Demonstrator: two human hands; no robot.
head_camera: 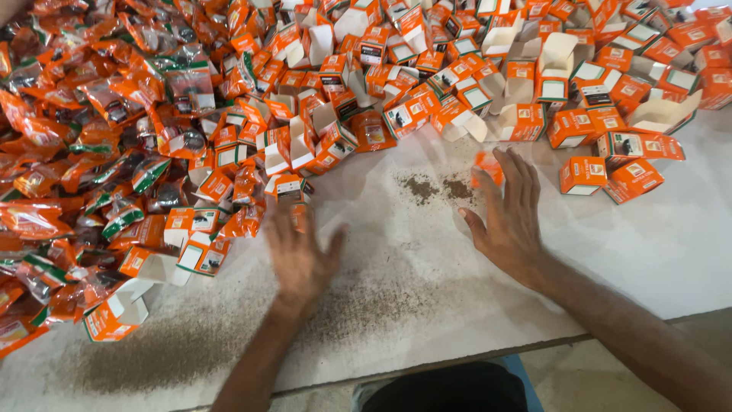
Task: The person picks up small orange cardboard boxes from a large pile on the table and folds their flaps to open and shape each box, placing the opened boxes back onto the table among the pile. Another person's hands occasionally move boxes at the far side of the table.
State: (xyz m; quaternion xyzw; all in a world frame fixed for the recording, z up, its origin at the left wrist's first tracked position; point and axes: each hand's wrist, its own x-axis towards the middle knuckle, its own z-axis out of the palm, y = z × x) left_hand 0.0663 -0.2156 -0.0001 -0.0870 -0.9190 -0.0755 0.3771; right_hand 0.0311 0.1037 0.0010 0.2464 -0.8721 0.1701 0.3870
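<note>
A small orange box (488, 166) lies on the white desk (656, 252) under the fingertips of the right hand (507, 217), at the far edge of that grip; the fingers are spread flat and pinch nothing. A second orange box (290, 188) sits just beyond the left hand (299, 255), whose blurred fingers are also spread open, palm down on the desk. Dark specks of dust (438, 187) lie between the two hands, slightly farther off. To the left, a heap of orange plastic packets (84, 145) spreads out, and a pile of open orange-and-white cartons (534, 69) runs along the far side.
</note>
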